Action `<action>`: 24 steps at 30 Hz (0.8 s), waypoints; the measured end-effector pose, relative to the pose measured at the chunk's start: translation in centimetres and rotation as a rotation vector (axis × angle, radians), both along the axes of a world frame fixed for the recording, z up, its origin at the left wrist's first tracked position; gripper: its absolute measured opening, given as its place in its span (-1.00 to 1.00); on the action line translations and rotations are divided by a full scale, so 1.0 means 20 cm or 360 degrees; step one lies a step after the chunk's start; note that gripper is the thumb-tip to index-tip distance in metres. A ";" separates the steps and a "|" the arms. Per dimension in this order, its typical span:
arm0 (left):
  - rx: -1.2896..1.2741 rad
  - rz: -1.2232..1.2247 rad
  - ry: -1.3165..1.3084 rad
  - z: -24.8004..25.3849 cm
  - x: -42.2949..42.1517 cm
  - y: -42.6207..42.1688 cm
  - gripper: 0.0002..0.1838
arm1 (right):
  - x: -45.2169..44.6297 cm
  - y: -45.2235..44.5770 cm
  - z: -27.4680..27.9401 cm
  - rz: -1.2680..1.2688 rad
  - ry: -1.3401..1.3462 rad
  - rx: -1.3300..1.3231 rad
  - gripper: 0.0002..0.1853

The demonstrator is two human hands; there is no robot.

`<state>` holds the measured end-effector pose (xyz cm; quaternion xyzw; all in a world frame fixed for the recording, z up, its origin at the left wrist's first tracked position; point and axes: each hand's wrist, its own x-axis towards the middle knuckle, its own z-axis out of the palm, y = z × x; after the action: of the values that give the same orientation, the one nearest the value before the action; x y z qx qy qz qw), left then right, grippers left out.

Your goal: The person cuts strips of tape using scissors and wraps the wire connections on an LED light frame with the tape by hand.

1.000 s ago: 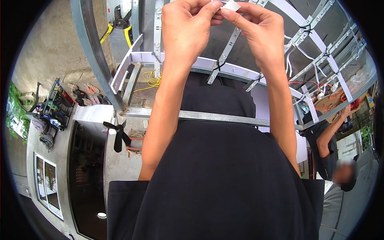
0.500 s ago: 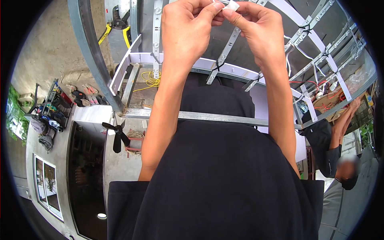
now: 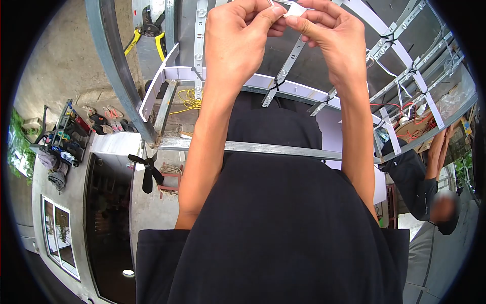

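At the top centre, my left hand (image 3: 238, 38) pinches thin white wire near the frame's top edge. My right hand (image 3: 336, 40) is beside it, thumb and fingers closed on a small white piece (image 3: 295, 10) that lies between both hands. Its exact shape is partly covered by the fingers. Below and behind the hands run metal strips with small round lenses (image 3: 291, 60), tied with black zip ties to a white curved band (image 3: 306, 91). Another lens strip (image 3: 199, 50) stands just left of my left wrist.
A metal frame bar (image 3: 283, 149) crosses in front of my body. Yellow-handled cutters (image 3: 152, 28) lie at the upper left, yellow wire (image 3: 190, 101) below them. Red wires (image 3: 412, 133) are at the right, near a co-worker in dark clothes (image 3: 410, 175). Footwear (image 3: 104, 124) is at the left.
My right hand has shifted slightly right, and its fingers have spread a little around the white piece. At the right, the co-worker has leaned lower with both arms stretched toward the frame.
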<state>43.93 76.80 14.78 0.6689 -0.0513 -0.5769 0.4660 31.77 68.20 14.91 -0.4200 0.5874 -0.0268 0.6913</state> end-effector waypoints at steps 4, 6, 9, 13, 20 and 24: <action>-0.0023 0.0068 0.0103 -0.02 0.00 0.01 -0.83 | -0.04 0.02 -0.02 -0.0201 -0.0204 0.0046 -0.67; -0.0002 0.0038 0.0062 -0.02 0.00 0.02 -0.83 | -0.04 0.03 -0.02 -0.0160 -0.0191 -0.0028 -0.66; 0.0024 0.0077 0.0110 -0.02 -0.01 0.03 -0.83 | -0.07 0.06 -0.06 -0.0136 -0.0222 -0.0179 -0.62; -0.0044 0.0176 0.0156 -0.03 -0.02 0.03 -0.87 | -0.03 0.14 -0.27 -0.0646 -0.1718 -0.0400 -0.64; -0.0083 0.0013 0.0242 -0.02 0.00 0.04 -0.89 | -0.03 0.06 -0.04 -0.0256 -0.0366 -0.0108 -0.68; -0.0213 0.0148 0.0226 -0.03 -0.03 0.02 -0.89 | -0.02 0.07 -0.06 -0.0432 -0.0374 -0.0173 -0.68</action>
<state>43.29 77.11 14.23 0.5952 -0.0255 -0.5960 0.5384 31.44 69.56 13.75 -0.3676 0.5516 -0.2005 0.7214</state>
